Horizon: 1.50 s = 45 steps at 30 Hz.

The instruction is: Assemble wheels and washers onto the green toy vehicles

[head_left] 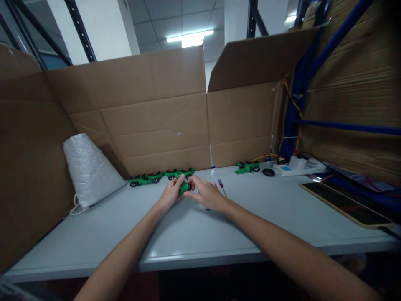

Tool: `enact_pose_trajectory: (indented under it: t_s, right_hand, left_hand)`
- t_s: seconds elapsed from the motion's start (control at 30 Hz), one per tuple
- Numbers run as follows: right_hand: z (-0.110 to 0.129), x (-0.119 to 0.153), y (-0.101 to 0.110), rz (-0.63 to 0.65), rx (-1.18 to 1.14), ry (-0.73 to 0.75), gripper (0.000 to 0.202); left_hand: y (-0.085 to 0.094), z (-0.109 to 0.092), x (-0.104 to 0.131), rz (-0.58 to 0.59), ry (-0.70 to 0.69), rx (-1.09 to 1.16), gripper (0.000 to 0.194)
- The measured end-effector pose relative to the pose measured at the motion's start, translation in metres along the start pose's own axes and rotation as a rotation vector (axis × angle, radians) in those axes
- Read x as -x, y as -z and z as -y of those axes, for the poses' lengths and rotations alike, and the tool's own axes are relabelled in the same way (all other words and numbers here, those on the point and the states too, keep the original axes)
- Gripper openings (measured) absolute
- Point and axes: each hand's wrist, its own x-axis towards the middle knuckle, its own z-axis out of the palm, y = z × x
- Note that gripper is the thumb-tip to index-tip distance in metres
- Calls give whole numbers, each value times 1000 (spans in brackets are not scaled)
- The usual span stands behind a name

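L hand (171, 193) and R hand (205, 195) meet over the far-middle of the grey table (194, 234), both closed around one small green toy car (184, 187) w/ black wheels. L fingers curl over its left end, R fingers pinch the right end; thumbs can't be made out clearly. The car sits between the two hands, just above the table top or on it, can't tell which. Just behind the car, along the cardboard wall (156, 125), lies a row of green toy cars (161, 175), nose to tail. Right of the held car, just past the R hand, a screwdriver (222, 186) w/ red-blue handle lies on the table. Farther right of the car: another green car (247, 167), a black ring (268, 172), a white power strip (296, 165). Well left of the car stands a white woven sack (90, 169). A dark tablet (346, 205) lies well right, near the table edge.
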Motion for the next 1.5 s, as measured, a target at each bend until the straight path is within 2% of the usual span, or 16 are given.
enact_pose_trajectory:
  t_s: [0.1, 0.17, 0.27, 0.3, 0.4, 0.53, 0.63, 0.83, 0.93, 1.03, 1.1, 1.2, 1.37, 1.5]
  right_hand:
    - [3, 0, 4, 10, 67, 24, 31]
    - [3, -1, 3, 32, 45, -30, 29]
    - [2, -1, -1, 91, -47, -108, 51]
    - [2, -1, -2, 98, -59, -113, 52]
    - [5, 1, -2, 63, 20, -61, 33]
    - [11, 2, 1, 51, 145, -21, 27]
    - [13, 2, 3, 74, 153, -48, 34]
    - [10, 1, 0, 51, 120, -43, 26]
    - [8, 0, -1, 67, 104, -59, 34]
    - [6, -2, -1, 60, 20, -87, 26]
    - [4, -3, -2, 58, -5, -95, 25]
    - [2, -5, -4, 74, -78, -102, 41]
    - [-2, -5, -8, 86, -191, -106, 33]
    - [-14, -8, -7, 149, -258, -161, 54]
  left_hand:
    - [-1, 0, 2, 16, -18, 3, 58]
    - [-2, -1, 4, 59, -21, 19, 59]
    - [-3, 0, 6, 87, -7, 29, 60]
    - [-3, 0, 6, 80, -2, 25, 59]
    - [-1, 2, 3, 27, -3, 9, 59]
    - [0, 4, 1, 52, -6, 39, 59]
    - [-1, 4, 2, 82, 1, 59, 58]
    - [-1, 0, 5, 47, 20, 34, 57]
    - [-1, 2, 4, 69, 18, 15, 59]
    - [-1, 8, 2, 48, -19, 28, 58]
    - [-1, 12, 1, 40, 9, 31, 57]
    - [-1, 14, 0, 37, 39, 23, 56]
    - [0, 11, 0, -18, -20, -13, 56]
    - [-2, 9, 0, 44, 2, 5, 57]
